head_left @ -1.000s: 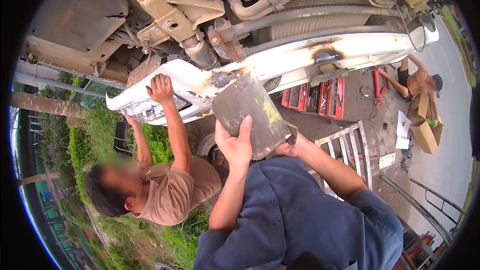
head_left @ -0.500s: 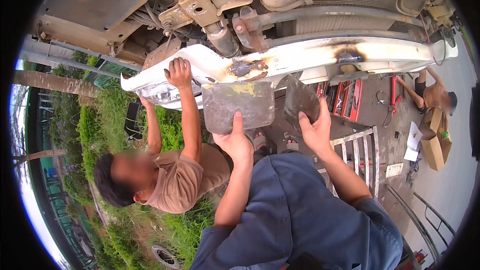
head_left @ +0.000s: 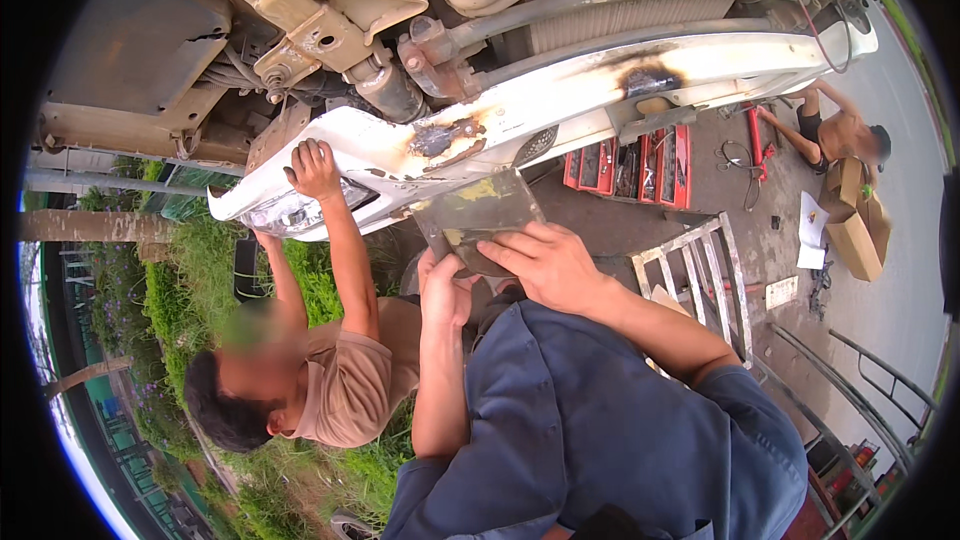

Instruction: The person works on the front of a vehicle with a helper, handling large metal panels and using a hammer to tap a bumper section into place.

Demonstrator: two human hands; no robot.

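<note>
Plates (head_left: 487, 202) in my left hand (head_left: 446, 292) and right hand (head_left: 552, 262); bumper (head_left: 560, 95) beyond. Co-worker (head_left: 345, 380) left. Toolbox (head_left: 652, 165) far right, metal frame (head_left: 692, 280) nearer, cardboard box (head_left: 852, 240) farther right.

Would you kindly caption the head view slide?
Left hand and right hand hold dark plates near a scorched white bumper.

- Your plate (head_left: 492, 208) was dull grey-brown, patched yellow.
- Your shirt (head_left: 640, 400) was plain dark blue.
- The far bumper (head_left: 555, 100) was white, blotched black and rusty brown.
- The left co-worker's shirt (head_left: 348, 390) was plain tan-brown.
- The right toolbox (head_left: 683, 168) was red.
</note>
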